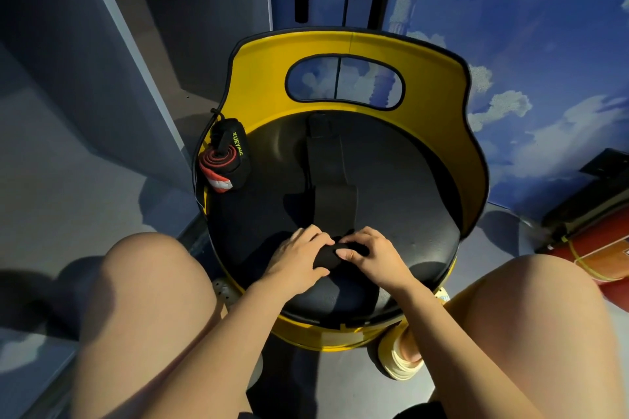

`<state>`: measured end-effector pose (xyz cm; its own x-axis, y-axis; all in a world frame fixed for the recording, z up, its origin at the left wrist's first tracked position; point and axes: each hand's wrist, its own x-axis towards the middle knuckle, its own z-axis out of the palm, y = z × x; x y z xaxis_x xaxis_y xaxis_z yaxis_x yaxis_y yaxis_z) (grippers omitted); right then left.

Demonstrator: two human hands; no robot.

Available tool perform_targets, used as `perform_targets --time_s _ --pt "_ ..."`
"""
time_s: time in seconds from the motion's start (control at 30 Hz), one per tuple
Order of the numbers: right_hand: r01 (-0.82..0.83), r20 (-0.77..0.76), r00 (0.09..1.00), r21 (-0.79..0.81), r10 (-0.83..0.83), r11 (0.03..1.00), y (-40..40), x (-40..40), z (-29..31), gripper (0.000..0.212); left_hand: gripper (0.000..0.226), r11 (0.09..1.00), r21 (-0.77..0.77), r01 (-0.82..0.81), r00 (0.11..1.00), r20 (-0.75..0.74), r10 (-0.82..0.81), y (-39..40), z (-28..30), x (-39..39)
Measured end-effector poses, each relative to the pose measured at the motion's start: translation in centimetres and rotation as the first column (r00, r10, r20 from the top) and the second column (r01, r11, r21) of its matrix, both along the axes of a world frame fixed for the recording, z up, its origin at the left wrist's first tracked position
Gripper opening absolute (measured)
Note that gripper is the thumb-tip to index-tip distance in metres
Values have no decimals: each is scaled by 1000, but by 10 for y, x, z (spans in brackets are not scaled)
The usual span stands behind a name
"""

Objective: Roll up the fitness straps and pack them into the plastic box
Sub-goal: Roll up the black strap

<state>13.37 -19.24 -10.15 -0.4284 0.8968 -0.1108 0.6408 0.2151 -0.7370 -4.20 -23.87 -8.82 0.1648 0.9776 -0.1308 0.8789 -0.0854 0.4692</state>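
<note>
**Strap half rolled on the black seat**

Strap (335,180), black, lies flat along the middle of a round black seat (408,187) with a yellow backrest (265,78). Its near end is wound into a tight roll (326,257) at the front of the seat. The left hand (296,258) wraps the roll from the left, fingers (315,236) curled over the top. The right hand (372,257) holds the other end, thumb and fingers pinching it. A second strap, already rolled (223,160), black with red and white edging, rests against the seat's left rim. Bare knees flank the seat.
</note>
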Motion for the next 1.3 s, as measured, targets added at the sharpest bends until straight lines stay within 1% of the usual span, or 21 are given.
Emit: perform_targets --time_s 0.07,0.17,0.27,0.33,0.4,0.47,0.6,0.7,0.73,0.77,0.8,0.87,0.9,0.93,1.0,1.03,1.1,1.17,1.2,1.27,1.3 --pt "3 5 1000 19 -3 1000 -1 -1 1 38 45 999 -26 -24 998 58 26 3 0 -1" --pt "-97 69 993 100 91 990 -6 2 0 45 43 990 -133 -45 985 161 67 9 1 -7" --pt "-174 129 978 101 161 979 -8 7 -4 52 41 975 -219 -26 985 161 62 12 4 -10" --pt "-167 104 982 78 158 983 -7 10 -4 51 41 970 -241 -32 989 136 66 12 4 -9" --pt "-165 66 985 61 161 984 -5 11 -2 49 42 971 -234 -57 990 110 85 10 3 -8" --pt "-181 61 982 37 179 983 -2 11 0 48 42 982 -181 -60 993 92 77 7 2 -7" --pt "-184 49 981 -92 189 979 4 10 6 43 44 997 -81 -18 982 188 33 4 8 -4" --pt "-182 29 981 -204 192 962 8 9 10 36 45 996 -80 24 989 149 -11 6 11 -1" --pt "-149 20 987 -226 157 963 9 8 11 31 44 996 -86 12 991 135 0 6 11 0" --pt "-70 -4 998 -231 71 970 9 7 12 26 43 996 -90 -4 991 133 16 7 11 -1" --pt "48 -49 997 -235 -61 971 8 5 14 24 42 995 -102 -15 990 139 29 8 11 -1" --pt "293 -119 937 -238 -327 926 10 0 17 39 39 991 -128 -26 986 161 47 9 11 -1" --pt "367 -130 905 -241 -404 899 13 -4 17 44 38 989 -143 -30 984 169 54 10 12 -1" --pt "403 -130 886 -257 -445 878 18 -9 17 46 38 987 -156 -33 983 172 60 11 13 -1" --pt "408 -144 869 -334 -473 850 29 -20 18 47 38 983 -178 -42 982 176 74 12 13 -2" --pt "398 -181 851 -393 -493 829 35 -25 18 45 38 981 -188 -47 981 177 81 12 13 -2" --pt "370 -277 793 -488 -543 790 44 -32 19 29 37 979 -197 -47 980 179 83 13 13 -3" --pt "349 -355 746 -511 -563 786 49 -35 19 12 37 978 -205 -34 980 185 73 15 13 -3" --pt "337 -386 724 -525 -572 781 51 -37 17 6 38 977 -211 -33 979 190 74 15 13 -4" --pt "342 -399 698 -543 -594 767 56 -42 11 6 38 972 -232 -43 975 203 92 16 12 -5" --pt "374 -371 701 -537 -610 756 58 -45 7 6 37 968 -247 -52 973 207 105 17 11 -6"
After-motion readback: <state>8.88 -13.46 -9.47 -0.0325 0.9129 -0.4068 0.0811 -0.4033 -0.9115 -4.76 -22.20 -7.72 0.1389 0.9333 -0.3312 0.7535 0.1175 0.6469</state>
